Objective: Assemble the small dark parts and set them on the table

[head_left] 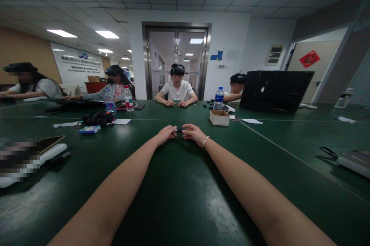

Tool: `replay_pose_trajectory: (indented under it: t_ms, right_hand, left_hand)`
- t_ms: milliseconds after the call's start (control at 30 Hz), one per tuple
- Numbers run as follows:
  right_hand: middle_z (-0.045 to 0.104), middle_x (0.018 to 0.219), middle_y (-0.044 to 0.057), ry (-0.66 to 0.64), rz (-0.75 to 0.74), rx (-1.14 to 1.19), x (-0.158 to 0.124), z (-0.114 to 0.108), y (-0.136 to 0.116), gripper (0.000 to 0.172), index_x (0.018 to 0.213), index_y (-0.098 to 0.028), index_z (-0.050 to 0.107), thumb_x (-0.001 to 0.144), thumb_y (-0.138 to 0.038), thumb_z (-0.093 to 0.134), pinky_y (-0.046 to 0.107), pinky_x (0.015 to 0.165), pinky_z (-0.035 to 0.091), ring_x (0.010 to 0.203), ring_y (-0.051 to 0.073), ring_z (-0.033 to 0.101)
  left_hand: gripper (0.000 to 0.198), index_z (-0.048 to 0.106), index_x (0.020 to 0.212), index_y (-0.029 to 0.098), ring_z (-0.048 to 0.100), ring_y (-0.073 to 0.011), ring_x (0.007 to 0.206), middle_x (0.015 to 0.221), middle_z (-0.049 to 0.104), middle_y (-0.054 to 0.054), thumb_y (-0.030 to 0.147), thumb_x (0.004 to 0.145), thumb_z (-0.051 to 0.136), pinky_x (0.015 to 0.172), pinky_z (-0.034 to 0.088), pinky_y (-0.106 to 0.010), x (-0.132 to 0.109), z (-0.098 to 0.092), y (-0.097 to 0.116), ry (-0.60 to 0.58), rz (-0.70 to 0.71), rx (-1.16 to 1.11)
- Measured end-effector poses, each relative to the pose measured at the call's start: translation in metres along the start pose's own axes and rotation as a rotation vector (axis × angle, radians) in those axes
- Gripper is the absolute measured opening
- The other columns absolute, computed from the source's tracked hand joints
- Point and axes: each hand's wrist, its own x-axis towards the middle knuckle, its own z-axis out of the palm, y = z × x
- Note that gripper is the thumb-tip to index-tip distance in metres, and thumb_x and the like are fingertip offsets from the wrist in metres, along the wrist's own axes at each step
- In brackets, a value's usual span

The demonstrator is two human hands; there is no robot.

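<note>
Out in front of me, above the green table (pixel 138 184), a small black piece with a silvery end (pixel 179 130) spans the gap between my hands. My left hand (pixel 167 133) pinches its silvery left end, fingers closed. From the other side, the thumb and fingers of my right hand (pixel 194 134) close on the black end; a bracelet (pixel 205 142) circles that wrist. Its exact kind is too small to make out. An open cardboard box (pixel 219 118) stands beyond my right hand.
Left of my hands lie a dark bundle (pixel 97 118), a blue-and-white packet (pixel 89 129) and paper (pixel 121 121). Bottles (pixel 129 99) stand farther back. A large black monitor or case (pixel 274 91) is at right. Several people in headsets sit around the table, one person (pixel 177 91) directly opposite.
</note>
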Motion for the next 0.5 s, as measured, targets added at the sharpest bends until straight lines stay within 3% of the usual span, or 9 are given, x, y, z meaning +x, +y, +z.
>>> replay_pose_trajectory:
  t_ms: [267, 400, 500]
  right_hand:
    - [0.057, 0.062, -0.003, 0.006, -0.011, -0.089, 0.001, 0.001, 0.001, 0.024, 0.085, -0.017, 0.054, 0.066, -0.018, 0.068, 0.022, 0.054, 0.049, 0.053, 0.008, 0.056]
    - [0.055, 0.062, -0.004, 0.031, -0.165, -0.503, -0.002, 0.007, 0.003, 0.027, 0.089, -0.019, 0.055, 0.066, -0.028, 0.068, 0.025, 0.059, 0.046, 0.057, 0.010, 0.054]
    - [0.058, 0.075, -0.001, -0.031, -0.363, -0.855, -0.008, 0.013, 0.003, 0.027, 0.090, -0.022, 0.059, 0.069, -0.038, 0.065, 0.027, 0.068, 0.043, 0.071, 0.013, 0.055]
  left_hand:
    - [0.052, 0.058, 0.077, 0.013, 0.053, -0.0139, 0.066, 0.079, 0.062, -0.007, 0.060, 0.075, 0.035, 0.063, 0.038, -0.026, 0.002, 0.001, -0.005, -0.002, 0.052, 0.095]
    - [0.058, 0.059, 0.070, 0.014, 0.053, -0.0168, 0.067, 0.070, 0.061, -0.005, 0.063, 0.076, 0.029, 0.065, 0.038, -0.028, 0.001, 0.003, -0.007, 0.010, 0.103, 0.216]
    - [0.062, 0.060, 0.065, 0.015, 0.054, -0.0201, 0.069, 0.066, 0.060, -0.006, 0.063, 0.078, 0.022, 0.067, 0.037, -0.030, -0.004, 0.005, -0.004, 0.018, 0.114, 0.349]
